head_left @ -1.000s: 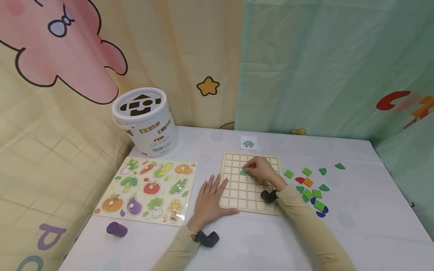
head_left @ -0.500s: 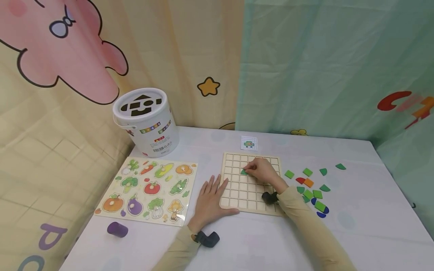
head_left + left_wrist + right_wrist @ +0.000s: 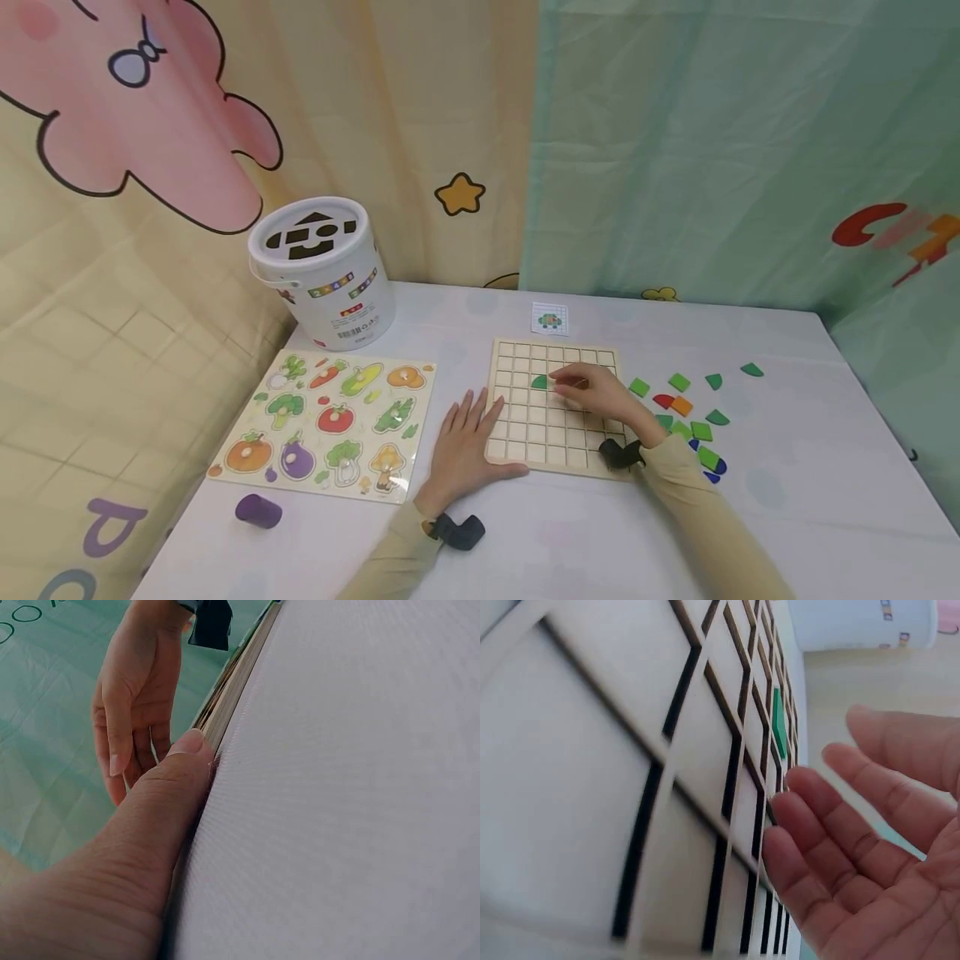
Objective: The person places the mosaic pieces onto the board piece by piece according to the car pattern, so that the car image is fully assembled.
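Note:
A wooden grid board point(image 3: 517, 454) lies on the table with one green quarter-circle tile point(image 3: 539, 382) in a cell of its upper middle. My right hand point(image 3: 596, 392) hovers over the board just right of that tile, fingers loosely bent and holding nothing. In the right wrist view the green tile point(image 3: 779, 724) sits in the grid beyond the fingertips point(image 3: 784, 844). My left hand point(image 3: 463, 450) lies spread at the board's left edge, fingers on the rim and thumb along the near edge. The left wrist view shows that thumb point(image 3: 161, 787) against the board's side.
Right of the board lie loose tiles: green squares point(image 3: 701, 431), green quarter-circles point(image 3: 717, 417), a red piece point(image 3: 663, 401), an orange square point(image 3: 681, 406) and blue pieces. A picture card point(image 3: 550, 318) lies behind it. Leftward are a vegetable puzzle point(image 3: 315, 408), a white bucket point(image 3: 341, 292) and a purple cylinder point(image 3: 258, 511).
My right hand has let go of the green quarter-circle tile and drawn back to the right. The tile stays in its cell. My left hand has not moved.

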`<state>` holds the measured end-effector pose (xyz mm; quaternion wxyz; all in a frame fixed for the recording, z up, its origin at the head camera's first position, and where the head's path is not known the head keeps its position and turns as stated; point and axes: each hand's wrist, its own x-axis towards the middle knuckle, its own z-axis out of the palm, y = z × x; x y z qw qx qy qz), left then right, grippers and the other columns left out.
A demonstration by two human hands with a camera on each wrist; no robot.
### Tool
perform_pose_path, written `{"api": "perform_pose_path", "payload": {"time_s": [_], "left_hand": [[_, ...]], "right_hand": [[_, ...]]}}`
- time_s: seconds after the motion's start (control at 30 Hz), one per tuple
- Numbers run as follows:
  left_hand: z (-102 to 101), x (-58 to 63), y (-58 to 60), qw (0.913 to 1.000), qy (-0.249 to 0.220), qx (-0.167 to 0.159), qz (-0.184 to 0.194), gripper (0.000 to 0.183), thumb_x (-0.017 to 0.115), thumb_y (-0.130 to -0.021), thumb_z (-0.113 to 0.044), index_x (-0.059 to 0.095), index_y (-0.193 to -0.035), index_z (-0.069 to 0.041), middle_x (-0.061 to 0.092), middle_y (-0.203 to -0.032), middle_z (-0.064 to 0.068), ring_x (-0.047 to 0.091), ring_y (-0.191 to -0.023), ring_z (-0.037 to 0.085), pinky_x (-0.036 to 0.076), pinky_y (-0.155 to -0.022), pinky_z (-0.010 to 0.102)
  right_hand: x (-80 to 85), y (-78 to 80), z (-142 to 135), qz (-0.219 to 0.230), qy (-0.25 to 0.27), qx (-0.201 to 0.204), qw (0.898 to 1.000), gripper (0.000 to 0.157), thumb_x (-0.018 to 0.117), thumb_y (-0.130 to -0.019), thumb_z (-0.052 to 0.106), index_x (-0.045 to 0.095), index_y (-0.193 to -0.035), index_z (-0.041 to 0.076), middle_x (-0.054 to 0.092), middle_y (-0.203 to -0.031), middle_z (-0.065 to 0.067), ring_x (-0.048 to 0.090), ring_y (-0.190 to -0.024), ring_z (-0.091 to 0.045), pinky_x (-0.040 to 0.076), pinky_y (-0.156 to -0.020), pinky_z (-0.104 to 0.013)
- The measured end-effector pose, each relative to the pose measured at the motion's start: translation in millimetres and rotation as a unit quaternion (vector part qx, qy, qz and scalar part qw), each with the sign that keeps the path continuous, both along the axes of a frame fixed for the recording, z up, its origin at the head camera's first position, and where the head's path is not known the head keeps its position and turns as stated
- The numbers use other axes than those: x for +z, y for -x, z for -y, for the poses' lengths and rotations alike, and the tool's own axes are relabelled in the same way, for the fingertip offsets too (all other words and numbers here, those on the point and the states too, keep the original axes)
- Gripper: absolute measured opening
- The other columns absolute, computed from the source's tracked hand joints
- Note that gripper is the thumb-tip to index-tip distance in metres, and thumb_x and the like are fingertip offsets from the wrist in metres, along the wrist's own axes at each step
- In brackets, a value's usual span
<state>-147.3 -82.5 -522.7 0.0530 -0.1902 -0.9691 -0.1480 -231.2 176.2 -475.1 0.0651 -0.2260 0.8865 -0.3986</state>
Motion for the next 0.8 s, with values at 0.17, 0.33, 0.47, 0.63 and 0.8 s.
{"api": "perform_pose_path", "payload": {"time_s": [0.17, 0.33, 0.47, 0.63, 0.8], "left_hand": [[0, -0.8, -0.7, 1.0, 0.007, 0.002, 0.005, 0.109, 0.05, -0.069, -0.083, 0.022, -0.152, -0.019, 0.012, -0.158, 0.007, 0.005, -0.143, 0.027, 0.005, -0.114, 0.043], [0, -2.3, -1.3, 1.0, 0.002, 0.0, -0.002, 0.109, 0.051, -0.069, -0.083, 0.024, -0.152, -0.019, 0.014, -0.157, 0.008, 0.006, -0.143, 0.028, 0.006, -0.114, 0.043], [0, -2.4, -1.2, 1.0, 0.003, 0.001, -0.001, 0.109, 0.051, -0.069, -0.083, 0.022, -0.152, -0.02, 0.013, -0.157, 0.007, 0.004, -0.143, 0.026, 0.004, -0.114, 0.042], [0, -3.6, -0.2, 0.9999, 0.002, -0.001, -0.011, 0.109, 0.051, -0.069, -0.083, 0.024, -0.152, -0.019, 0.014, -0.157, 0.008, 0.006, -0.143, 0.028, 0.006, -0.114, 0.043], [-1, -3.5, 0.7, 1.0, 0.005, 0.0, -0.005, 0.109, 0.049, -0.069, -0.085, 0.022, -0.152, -0.019, 0.012, -0.158, 0.007, 0.005, -0.143, 0.027, 0.004, -0.114, 0.042]], "right_hand": [[0.6, -9.8, -22, -0.017, 0.015, -0.052, 0.998, 0.024, 0.063, -0.093, 0.017, 0.069, -0.111, 0.004, 0.066, -0.108, -0.01, 0.062, -0.092, -0.024, 0.052, -0.079, -0.04], [3.2, -16.5, -49, -0.044, -0.013, -0.131, 0.99, 0.025, 0.063, -0.093, 0.02, 0.07, -0.109, 0.002, 0.067, -0.104, -0.012, 0.061, -0.088, -0.026, 0.05, -0.069, -0.038], [7.6, -19.7, -67, -0.054, -0.066, -0.193, 0.977, 0.028, 0.064, -0.092, 0.023, 0.07, -0.107, 0.001, 0.066, -0.101, -0.017, 0.06, -0.083, -0.028, 0.048, -0.061, -0.037], [11.9, -22.2, -85, -0.046, -0.117, -0.232, 0.965, 0.032, 0.068, -0.088, 0.024, 0.069, -0.106, -0.002, 0.063, -0.099, -0.019, 0.059, -0.079, -0.03, 0.047, -0.057, -0.036], [10.9, -20.9, -94, -0.021, -0.15, -0.224, 0.963, 0.038, 0.071, -0.085, 0.026, 0.067, -0.106, -0.005, 0.063, -0.098, -0.02, 0.058, -0.086, -0.033, 0.049, -0.067, -0.045]]}}
